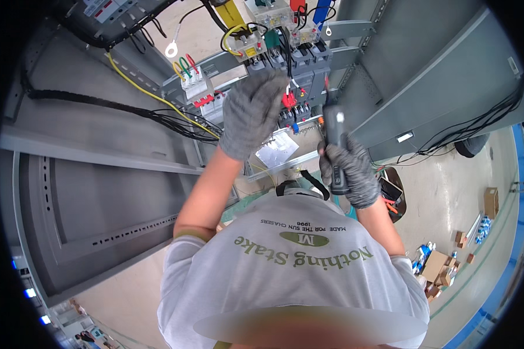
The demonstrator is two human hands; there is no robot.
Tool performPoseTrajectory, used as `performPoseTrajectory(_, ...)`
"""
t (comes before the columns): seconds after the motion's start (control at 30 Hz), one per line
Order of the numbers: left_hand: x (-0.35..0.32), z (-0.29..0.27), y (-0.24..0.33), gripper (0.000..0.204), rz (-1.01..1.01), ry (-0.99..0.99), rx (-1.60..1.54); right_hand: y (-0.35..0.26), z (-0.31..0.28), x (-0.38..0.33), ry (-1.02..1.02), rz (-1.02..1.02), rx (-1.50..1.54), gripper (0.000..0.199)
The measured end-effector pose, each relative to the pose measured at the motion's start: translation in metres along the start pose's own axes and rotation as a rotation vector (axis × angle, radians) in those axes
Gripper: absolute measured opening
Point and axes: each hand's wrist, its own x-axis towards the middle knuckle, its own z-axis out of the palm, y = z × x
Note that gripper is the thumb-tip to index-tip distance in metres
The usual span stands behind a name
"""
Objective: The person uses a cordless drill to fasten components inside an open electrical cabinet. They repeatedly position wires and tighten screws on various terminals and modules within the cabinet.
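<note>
My left hand (pixel 251 116), in a grey knitted glove, is at the front of a grey circuit breaker (pixel 314 78). Its fingers are bent and pressed together beside black wires (pixel 287 52); whatever they hold is hidden. Close to the fingertips are a red terminal piece (pixel 289 100) and thin wires with white sleeves. My right hand (pixel 355 171), gloved the same way, is wrapped round the handle of a dark grey cordless screwdriver (pixel 335 131). The tool stands upright right of the breaker, its bit pointing away from me and apart from the terminals.
A grey metal cabinet surrounds the work, with a side panel (pixel 442 81) at right. A black wire bundle (pixel 93 103) and a yellow wire (pixel 135 86) run at left. A white terminal block (pixel 197 87) sits left of the breaker. Cardboard boxes (pixel 435 266) lie on the floor.
</note>
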Motion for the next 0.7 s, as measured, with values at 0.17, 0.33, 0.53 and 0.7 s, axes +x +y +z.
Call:
performPoseTrajectory(0.17,0.064,0.002,-0.032,0.033,0.238,0.072,0.450,-0.045,0.019,0.017,-0.155,-0.191,-0.211,0.045)
performPoseTrajectory(0.33,0.075,0.010,-0.043,0.043,0.101,-0.002,0.606,-0.039,0.015,0.034,-0.303,0.064,0.407,0.048)
performPoseTrajectory(0.53,0.076,0.019,-0.062,0.037,0.146,0.109,0.724,-0.037,0.026,0.040,-0.328,-0.015,0.316,0.043)
performPoseTrajectory(0.7,0.079,0.019,-0.065,0.042,0.099,0.051,0.664,-0.037,0.027,0.047,-0.376,0.017,0.254,0.036)
